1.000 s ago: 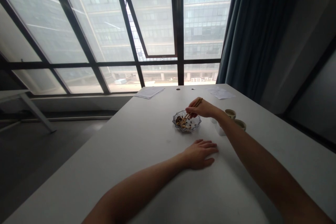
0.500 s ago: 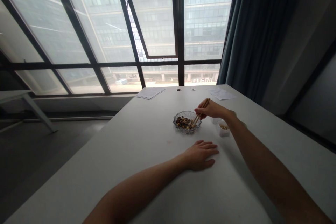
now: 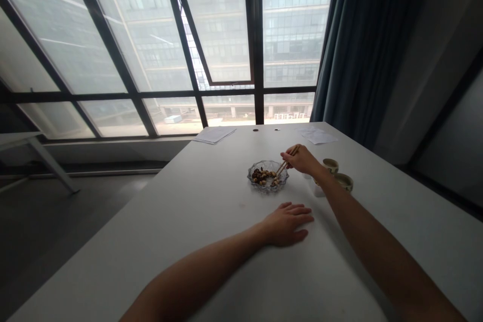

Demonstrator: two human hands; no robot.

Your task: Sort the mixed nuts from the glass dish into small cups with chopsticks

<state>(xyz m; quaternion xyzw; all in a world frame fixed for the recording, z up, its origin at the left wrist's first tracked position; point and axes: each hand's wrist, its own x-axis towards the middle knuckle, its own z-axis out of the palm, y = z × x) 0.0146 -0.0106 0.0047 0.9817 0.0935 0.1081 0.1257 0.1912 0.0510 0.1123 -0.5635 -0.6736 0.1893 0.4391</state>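
A small glass dish (image 3: pixel 267 177) with mixed brown and pale beans or nuts sits in the middle of the white table (image 3: pixel 204 221). My right hand (image 3: pixel 302 160) is closed on a pair of wooden chopsticks (image 3: pixel 286 163), whose tips reach into the right side of the dish. My left hand (image 3: pixel 289 222) lies flat on the table, palm down and fingers stretched, nearer to me than the dish and holding nothing.
Two small round cups (image 3: pixel 337 173) and a white container (image 3: pixel 316 187) stand right of the dish, partly behind my right forearm. Paper sheets (image 3: pixel 215 134) and another paper (image 3: pixel 317 135) lie at the far edge. Large windows and a dark curtain (image 3: pixel 362 50) stand beyond.
My right hand drew the chopsticks back from the dish's left part to its right side. The left hand stayed still on the table.
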